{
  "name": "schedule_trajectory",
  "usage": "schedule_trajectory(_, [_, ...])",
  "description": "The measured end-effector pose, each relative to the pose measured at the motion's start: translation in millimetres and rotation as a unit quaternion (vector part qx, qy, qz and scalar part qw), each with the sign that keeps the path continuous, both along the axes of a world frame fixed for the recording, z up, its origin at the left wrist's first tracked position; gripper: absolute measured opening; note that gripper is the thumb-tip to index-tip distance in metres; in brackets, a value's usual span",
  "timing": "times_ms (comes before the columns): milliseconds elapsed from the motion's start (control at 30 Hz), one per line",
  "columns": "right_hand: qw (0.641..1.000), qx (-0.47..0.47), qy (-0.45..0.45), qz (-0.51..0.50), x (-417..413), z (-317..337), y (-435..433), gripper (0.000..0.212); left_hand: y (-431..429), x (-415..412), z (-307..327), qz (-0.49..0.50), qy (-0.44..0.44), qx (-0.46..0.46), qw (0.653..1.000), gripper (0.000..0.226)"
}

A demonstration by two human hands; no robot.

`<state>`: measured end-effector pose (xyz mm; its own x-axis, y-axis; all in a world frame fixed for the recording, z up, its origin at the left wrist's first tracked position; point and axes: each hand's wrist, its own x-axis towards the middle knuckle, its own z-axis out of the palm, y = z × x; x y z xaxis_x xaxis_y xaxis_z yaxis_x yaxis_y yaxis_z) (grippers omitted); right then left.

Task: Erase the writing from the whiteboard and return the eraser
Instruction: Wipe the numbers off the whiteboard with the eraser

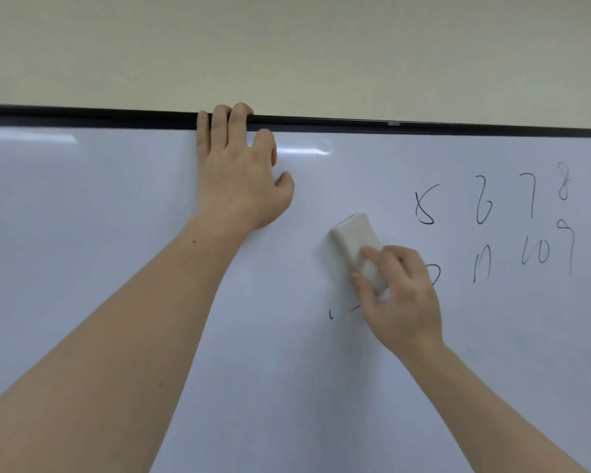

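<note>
Eraser (359,250) in mid-task on a wall-mounted whiteboard (116,233): the pale, block-shaped pad lies flat against the white surface at centre, tilted with its upper end leaning left, held at its lower end by the person's right hand (403,302). The fingers (372,252) of that hand are curled closed around the block, one across its back and the thumb along its left edge, so the free upper half does the wiping.

Left hand (236,175) rests flat on the board up and to the left of the eraser, holding nothing, with its fingertips hooked over the black top frame (82,114) as if to steady the panel.

Handwritten numerals (492,216) in dark marker remain to the right of the eraser, from a 5, 6, 7 and 8 in the upper row to more figures below, one partly hidden behind the right hand. A short leftover stroke (331,314) sits just below and left of the eraser.

By its look, the eraser should be light and fairly stiff, with a soft wiping face against the board; a grip across its narrow sides, as now, seems the natural hold, and the glossy board will likely let it slide easily.

No tray, holder or other container for the eraser is in view, so its return spot cannot be told.
</note>
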<state>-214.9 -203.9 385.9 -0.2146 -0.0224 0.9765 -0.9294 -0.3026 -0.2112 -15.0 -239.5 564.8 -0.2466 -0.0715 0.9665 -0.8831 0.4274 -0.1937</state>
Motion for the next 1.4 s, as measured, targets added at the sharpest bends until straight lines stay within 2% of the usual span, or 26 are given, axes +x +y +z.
schedule_trajectory(133, [0.97, 0.012, 0.242, 0.024, 23.2, -27.5, 5.4, 0.028, 2.1, 2.6, 1.1, 0.002, -0.007, 0.003, 1.0, 0.029])
schedule_trajectory(233, [0.956, 0.02, 0.292, 0.026, 0.5, -36.6, 7.8, 0.025, 2.1, 3.9, 1.2, 0.006, -0.013, 0.004, 1.0, 0.029])
schedule_trajectory(300, [0.97, 0.025, 0.243, 0.005, -23.9, -36.9, 8.2, 0.027, 1.9, 3.5, 1.1, 0.009, -0.016, 0.006, 1.0, 0.029])
schedule_trajectory(400, [0.997, 0.022, 0.072, 0.006, -51.9, -24.3, 8.5, 0.032, 2.2, 2.5, 1.0, 0.01, -0.008, 0.007, 1.0, 0.027])
schedule_trajectory(467, [0.999, 0.028, -0.025, 0.019, -62.3, -12.4, 6.2, 0.036, 3.0, 0.0, 0.7, 0.013, -0.001, 0.006, 1.0, 0.027])
schedule_trajectory(500, [0.998, 0.025, -0.054, 0.025, -63.1, -8.5, 4.6, 0.037, 3.2, -1.0, 0.0, 0.014, 0.002, 0.006, 1.0, 0.026])
schedule_trajectory(567, [0.998, 0.011, -0.057, 0.032, -58.9, -6.2, 2.1, 0.035, 3.4, -5.7, -2.2, 0.018, 0.012, 0.008, 1.0, 0.026])
schedule_trajectory(667, [0.996, -0.002, 0.08, 0.037, -41.1, -17.1, 0.4, 0.033, 3.8, -11.8, -3.0, 0.028, 0.033, 0.011, 0.999, 0.026])
schedule_trajectory(800, [0.943, 0.018, 0.324, 0.078, -33.3, -33.4, -0.9, 0.024, 5.3, -35.5, -4.8, 0.042, 0.046, 0.01, 0.998, 0.03])
schedule_trajectory(867, [0.921, 0.022, 0.379, 0.088, -45.0, -35.3, -2.4, 0.022, 7.4, -56.6, -6.3, 0.044, 0.021, 0.013, 0.999, 0.03])
schedule_trajectory(967, [0.907, 0.025, 0.413, 0.083, -82.9, -28.2, -4.1, 0.022, 11.9, -92.2, -4.7, 0.032, -0.01, 0.017, 0.999, 0.03])
schedule_trajectory(1100, [0.929, -0.001, 0.364, 0.063, -150.1, 3.4, -3.2, 0.026, 14.3, -131.7, 1.3, 0.02, -0.032, 0.022, 0.999, 0.031])
schedule_trajectory(1267, [0.985, -0.029, 0.171, 0.022, -196.9, 63.5, -2.6, 0.03, 8.8, -156.1, 1.8, 0.046, -0.028, 0.033, 0.998, 0.032])
schedule_trajectory(1333, [0.995, -0.022, 0.094, 0.04, -202.0, 82.2, -4.8, 0.035, 6.6, -158.2, -0.7, 0.05, -0.016, 0.024, 0.998, 0.033])
schedule_trajectory(1400, [0.997, -0.025, 0.055, 0.055, -199.9, 89.6, -7.1, 0.036, 5.7, -160.5, -2.8, 0.051, -0.004, 0.018, 0.999, 0.034])
